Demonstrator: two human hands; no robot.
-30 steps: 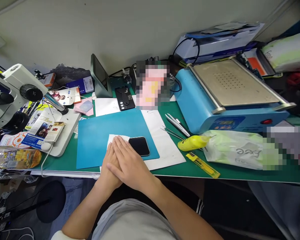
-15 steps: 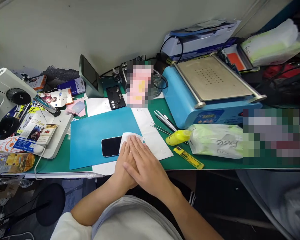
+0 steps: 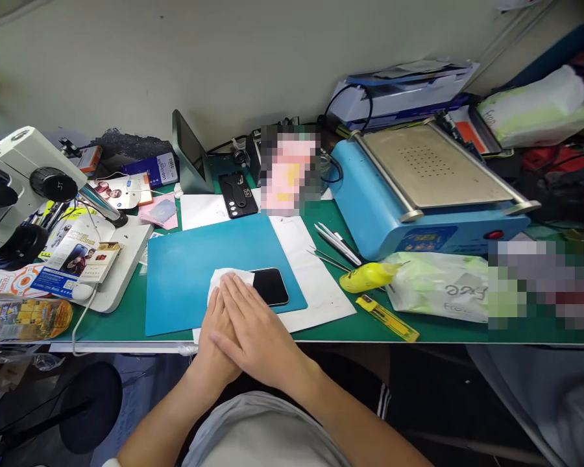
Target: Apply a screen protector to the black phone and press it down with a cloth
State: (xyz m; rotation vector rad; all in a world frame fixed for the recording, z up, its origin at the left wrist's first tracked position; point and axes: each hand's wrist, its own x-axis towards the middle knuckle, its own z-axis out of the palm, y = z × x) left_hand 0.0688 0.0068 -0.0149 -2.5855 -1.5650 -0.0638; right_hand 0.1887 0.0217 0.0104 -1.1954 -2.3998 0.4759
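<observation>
A smartphone (image 3: 271,287) with a black screen lies on a blue mat (image 3: 185,259); its left part is covered. White tissue (image 3: 218,279) lies over that left end, under my hands. My left hand (image 3: 214,334) is flat on the tissue with fingers extended, partly hidden beneath the other hand. Across it lies my right hand (image 3: 253,324), its fingers straight and together, pressing from above.
White paper (image 3: 316,292) sticks out under the mat. To the right are tweezers (image 3: 338,243), a yellow bottle (image 3: 365,277), a yellow case (image 3: 387,318), a tissue pack (image 3: 438,285) and a blue heating plate machine (image 3: 370,214). A microscope (image 3: 34,181) stands left; a black phone case (image 3: 237,194) lies behind.
Both hands have slid left along the phone with the tissue, from its right end to its left end. The phone's right part now shows. The camera view has shifted slightly.
</observation>
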